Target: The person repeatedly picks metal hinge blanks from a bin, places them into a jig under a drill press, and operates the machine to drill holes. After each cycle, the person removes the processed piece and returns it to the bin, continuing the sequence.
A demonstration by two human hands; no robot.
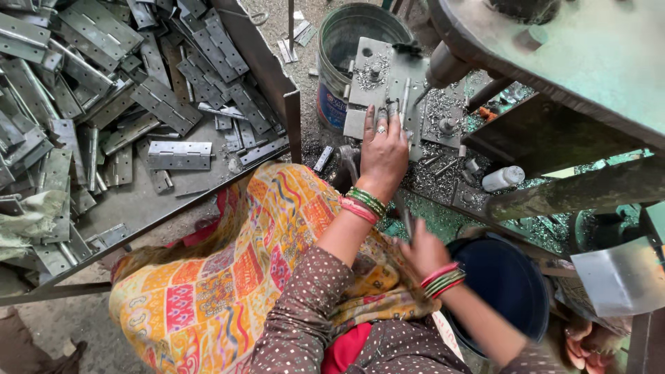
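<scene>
The landmark is the grey steel jig plate [377,76], which sits on a machine desk [443,173] strewn with bright metal shavings. The left hand [382,154] lies flat at the near edge of the jig plate. Its fingertips [392,111] press a narrow grey metal hinge [404,97] that stands lengthwise on the plate. The left grip is spread, fingers extended and apart, touching the hinge but not closed around it. A grey drill spindle [443,68] angles down just right of the jig plate.

The right hand [422,253] is nearer the person than the jig plate and slightly right of it. Its grip is closed on a thin grey metal piece [405,218]; what kind of piece it is cannot be determined.

A rusted round steel bucket [350,48] stands touching the far left edge of the jig plate. A dark blue round tub [509,287] stands near and to the right of the plate, just beside the right hand. A small white plastic bottle [502,179] lies to the right of the plate among the shavings.

Well left of the jig plate, a shallow steel tray [287,104] holds a heap of grey steel hinges [138,90]. A strip of bare concrete floor [308,21] separates the tray wall from the bucket. The green machine frame [575,55] closes off the space to the right of the plate.
</scene>
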